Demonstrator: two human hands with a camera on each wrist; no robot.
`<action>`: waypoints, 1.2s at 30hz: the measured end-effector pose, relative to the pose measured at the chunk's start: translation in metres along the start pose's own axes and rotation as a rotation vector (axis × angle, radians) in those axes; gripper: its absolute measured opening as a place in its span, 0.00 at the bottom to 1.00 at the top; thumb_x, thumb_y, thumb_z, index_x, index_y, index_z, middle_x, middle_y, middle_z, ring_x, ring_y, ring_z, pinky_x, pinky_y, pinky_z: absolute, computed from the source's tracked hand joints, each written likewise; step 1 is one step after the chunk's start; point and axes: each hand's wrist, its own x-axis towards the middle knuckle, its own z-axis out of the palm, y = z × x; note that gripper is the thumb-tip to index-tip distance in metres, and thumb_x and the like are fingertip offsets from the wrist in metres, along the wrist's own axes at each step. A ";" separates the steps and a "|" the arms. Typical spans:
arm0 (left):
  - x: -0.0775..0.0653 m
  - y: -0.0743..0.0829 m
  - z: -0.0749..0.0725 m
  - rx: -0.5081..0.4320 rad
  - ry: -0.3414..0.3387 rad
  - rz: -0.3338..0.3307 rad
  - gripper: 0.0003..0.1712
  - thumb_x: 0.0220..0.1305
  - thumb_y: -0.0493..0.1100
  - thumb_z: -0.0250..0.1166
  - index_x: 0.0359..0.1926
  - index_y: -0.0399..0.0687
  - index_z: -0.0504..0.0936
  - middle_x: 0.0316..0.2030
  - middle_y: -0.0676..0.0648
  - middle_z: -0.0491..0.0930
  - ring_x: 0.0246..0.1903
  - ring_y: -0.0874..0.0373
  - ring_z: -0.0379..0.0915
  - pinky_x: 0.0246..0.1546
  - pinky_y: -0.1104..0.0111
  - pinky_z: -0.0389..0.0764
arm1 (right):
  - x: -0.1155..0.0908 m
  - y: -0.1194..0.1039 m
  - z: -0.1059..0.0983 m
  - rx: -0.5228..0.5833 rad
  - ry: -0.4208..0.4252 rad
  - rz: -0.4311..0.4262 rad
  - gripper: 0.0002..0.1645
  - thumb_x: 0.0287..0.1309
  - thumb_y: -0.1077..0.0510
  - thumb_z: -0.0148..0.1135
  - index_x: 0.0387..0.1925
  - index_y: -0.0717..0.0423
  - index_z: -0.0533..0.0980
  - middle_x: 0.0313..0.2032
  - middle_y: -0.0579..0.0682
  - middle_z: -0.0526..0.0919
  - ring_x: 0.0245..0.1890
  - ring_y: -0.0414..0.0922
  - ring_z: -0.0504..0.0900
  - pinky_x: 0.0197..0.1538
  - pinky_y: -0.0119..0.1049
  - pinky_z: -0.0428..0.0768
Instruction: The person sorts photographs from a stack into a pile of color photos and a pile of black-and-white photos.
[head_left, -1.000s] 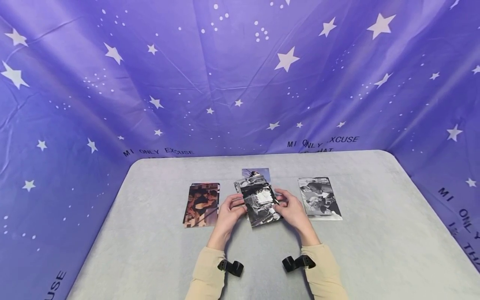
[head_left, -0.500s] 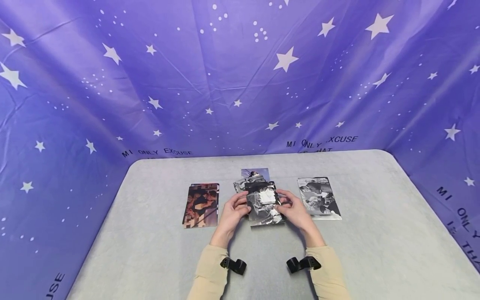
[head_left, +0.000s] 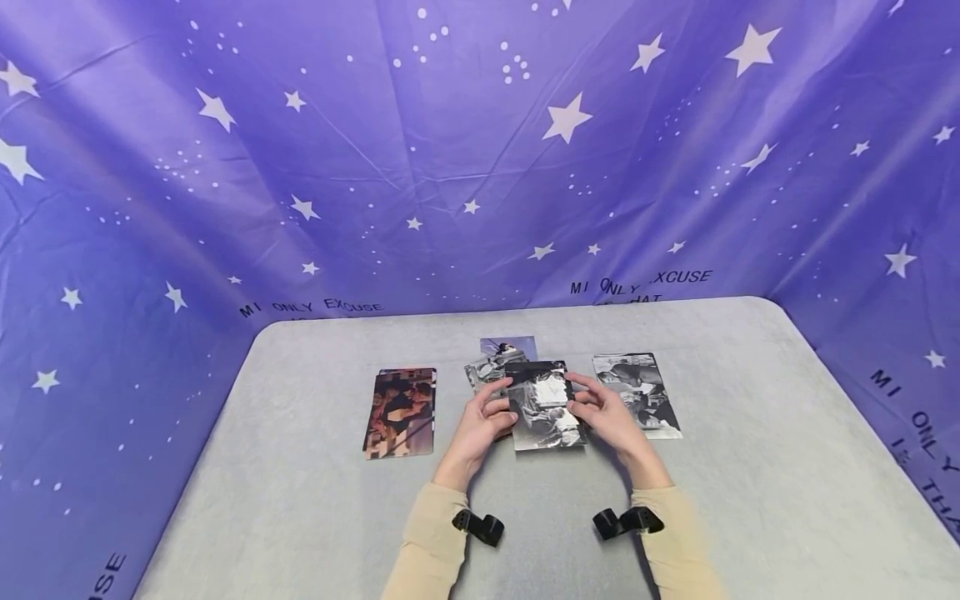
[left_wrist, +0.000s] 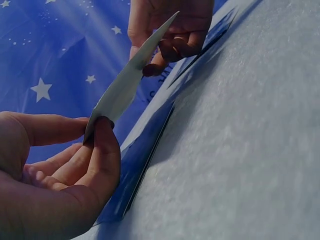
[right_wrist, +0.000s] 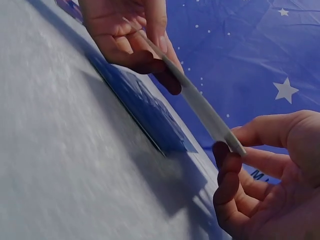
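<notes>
A black-and-white photo print point(head_left: 546, 421) is held up by its two side edges in the head view. My left hand point(head_left: 478, 429) pinches its left edge between thumb and fingers. On the opposite edge, my right hand point(head_left: 613, 417) pinches it the same way. Both wrist views show the photo point(left_wrist: 119, 97) nearly edge-on, raised over the table with its pale underside visible. Behind it lies a loose middle pile of photos point(head_left: 491, 367), a bluish one at its far end; the held photo partly covers this pile.
To the left lies a stack of reddish-brown photos point(head_left: 401, 414). A stack of black-and-white photos point(head_left: 648, 396) lies to the right, partly behind my right hand. The grey table point(head_left: 300, 517) meets a purple star-print curtain point(head_left: 450, 150) at its back and sides.
Both hands have moved right with the photo. The photo, slanted a second ago, now sits straighter, and more of the middle pile shows at its left. The side stacks stay put.
</notes>
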 end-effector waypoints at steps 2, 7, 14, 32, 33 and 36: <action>0.001 -0.001 0.003 -0.009 -0.012 -0.010 0.36 0.54 0.21 0.58 0.66 0.37 0.68 0.37 0.46 0.76 0.33 0.60 0.75 0.34 0.71 0.79 | 0.000 0.001 -0.005 0.003 -0.011 0.007 0.35 0.57 0.69 0.61 0.66 0.66 0.64 0.38 0.56 0.78 0.26 0.36 0.70 0.27 0.26 0.69; 0.004 -0.002 0.010 -0.034 -0.032 -0.025 0.36 0.56 0.21 0.57 0.66 0.38 0.67 0.36 0.47 0.78 0.33 0.59 0.76 0.33 0.71 0.79 | 0.000 0.002 -0.013 0.029 -0.015 0.031 0.36 0.58 0.69 0.60 0.68 0.64 0.63 0.37 0.54 0.77 0.20 0.34 0.64 0.20 0.26 0.64; 0.012 -0.005 0.019 -0.072 -0.038 -0.041 0.37 0.54 0.20 0.58 0.66 0.38 0.67 0.33 0.49 0.74 0.30 0.64 0.74 0.31 0.72 0.78 | -0.002 0.007 -0.021 0.030 0.009 0.013 0.36 0.56 0.69 0.61 0.67 0.65 0.63 0.36 0.52 0.78 0.29 0.35 0.71 0.30 0.27 0.70; 0.035 -0.014 0.055 -0.045 -0.107 -0.033 0.39 0.52 0.18 0.58 0.66 0.39 0.67 0.34 0.47 0.79 0.30 0.62 0.74 0.31 0.72 0.77 | -0.006 0.014 -0.057 -0.043 0.041 -0.019 0.37 0.57 0.70 0.60 0.68 0.66 0.62 0.37 0.54 0.79 0.33 0.35 0.75 0.36 0.28 0.74; 0.036 -0.014 0.057 -0.042 -0.111 -0.035 0.39 0.51 0.18 0.58 0.66 0.39 0.67 0.35 0.46 0.79 0.30 0.62 0.74 0.31 0.72 0.77 | -0.007 0.015 -0.059 -0.050 0.042 -0.023 0.37 0.57 0.70 0.59 0.68 0.66 0.62 0.36 0.53 0.79 0.32 0.35 0.75 0.36 0.28 0.74; 0.038 -0.016 0.065 -0.015 -0.122 -0.039 0.39 0.51 0.19 0.58 0.66 0.40 0.68 0.36 0.45 0.80 0.30 0.62 0.74 0.31 0.72 0.77 | -0.009 0.017 -0.067 -0.058 0.047 -0.018 0.37 0.57 0.71 0.58 0.68 0.68 0.61 0.33 0.50 0.76 0.30 0.36 0.73 0.33 0.28 0.73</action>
